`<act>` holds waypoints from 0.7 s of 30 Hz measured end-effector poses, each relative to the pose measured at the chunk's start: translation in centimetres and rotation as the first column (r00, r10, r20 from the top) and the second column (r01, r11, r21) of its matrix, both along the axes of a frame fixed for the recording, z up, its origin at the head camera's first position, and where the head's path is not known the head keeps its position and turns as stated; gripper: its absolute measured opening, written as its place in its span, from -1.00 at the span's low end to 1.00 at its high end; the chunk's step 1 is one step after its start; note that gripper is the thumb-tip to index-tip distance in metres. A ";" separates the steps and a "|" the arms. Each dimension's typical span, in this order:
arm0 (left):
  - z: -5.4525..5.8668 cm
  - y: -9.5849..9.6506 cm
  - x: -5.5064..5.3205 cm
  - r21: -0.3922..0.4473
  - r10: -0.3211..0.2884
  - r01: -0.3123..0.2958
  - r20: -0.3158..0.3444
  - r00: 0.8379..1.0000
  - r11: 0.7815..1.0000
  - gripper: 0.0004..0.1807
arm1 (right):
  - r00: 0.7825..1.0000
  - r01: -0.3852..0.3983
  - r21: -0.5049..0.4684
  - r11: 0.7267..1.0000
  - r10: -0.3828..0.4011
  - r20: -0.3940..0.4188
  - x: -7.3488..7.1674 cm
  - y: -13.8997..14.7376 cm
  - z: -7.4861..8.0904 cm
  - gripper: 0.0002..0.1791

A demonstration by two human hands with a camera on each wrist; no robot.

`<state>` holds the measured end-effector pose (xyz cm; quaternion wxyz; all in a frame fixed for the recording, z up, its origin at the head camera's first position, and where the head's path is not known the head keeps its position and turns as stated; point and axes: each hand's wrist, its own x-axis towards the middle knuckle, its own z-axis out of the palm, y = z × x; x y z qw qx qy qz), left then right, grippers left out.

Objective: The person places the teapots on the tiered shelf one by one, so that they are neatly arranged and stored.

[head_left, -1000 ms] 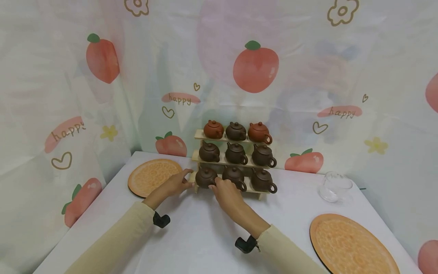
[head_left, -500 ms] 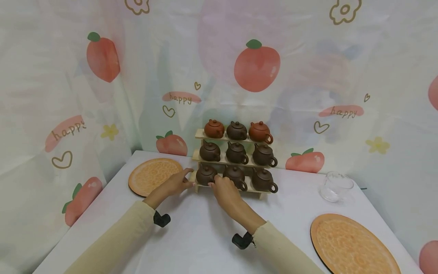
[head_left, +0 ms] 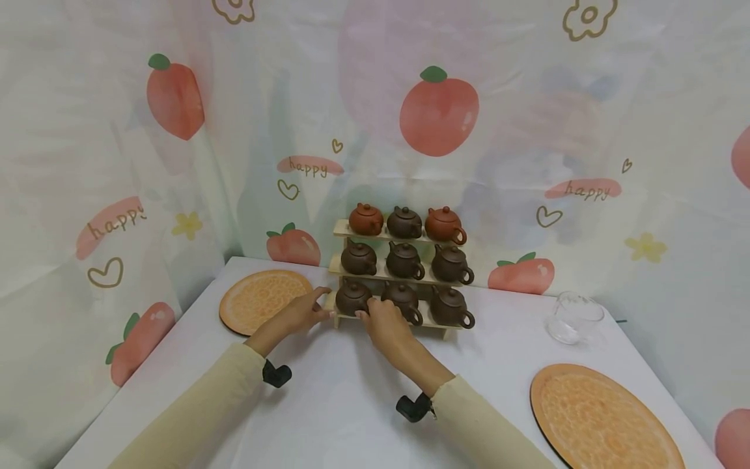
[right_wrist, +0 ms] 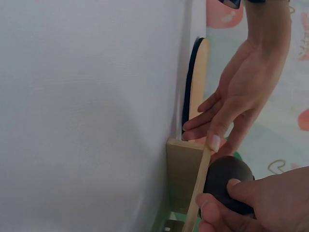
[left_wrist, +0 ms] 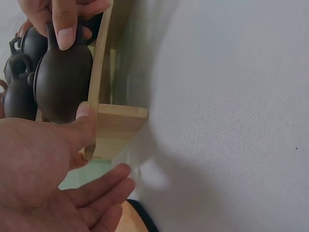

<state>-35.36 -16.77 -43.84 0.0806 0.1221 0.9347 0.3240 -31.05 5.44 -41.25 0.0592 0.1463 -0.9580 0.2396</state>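
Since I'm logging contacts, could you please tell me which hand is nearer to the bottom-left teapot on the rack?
Right. The right hand has its fingers on the bottom-left teapot; the left hand rests beside it against the wooden rack end.

- Under our right hand (head_left: 383, 324) fingertips, the dark teapot (head_left: 351, 298) looks like matt, smooth unglazed clay.
- Against our left hand (head_left: 300, 313) thumb, the rack (left_wrist: 116, 128) is pale bare wood, sanded smooth, with faint grain.
- Below our fingers, the tablecloth (left_wrist: 231, 116) is white woven cloth, matt and finely textured.
- Beyond our left fingers, the orange mat (head_left: 258, 299) looks matt with a dark edge.
- Far to the right of our fingers, the cup (head_left: 574, 318) is clear glossy glass.
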 end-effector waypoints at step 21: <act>-0.6 -1.2 1.4 -0.059 0.090 -0.094 -0.074 0.993 0.994 0.06 | 0.997 -0.036 0.209 0.977 0.020 0.080 4.8 10.7 -1.4 -0.62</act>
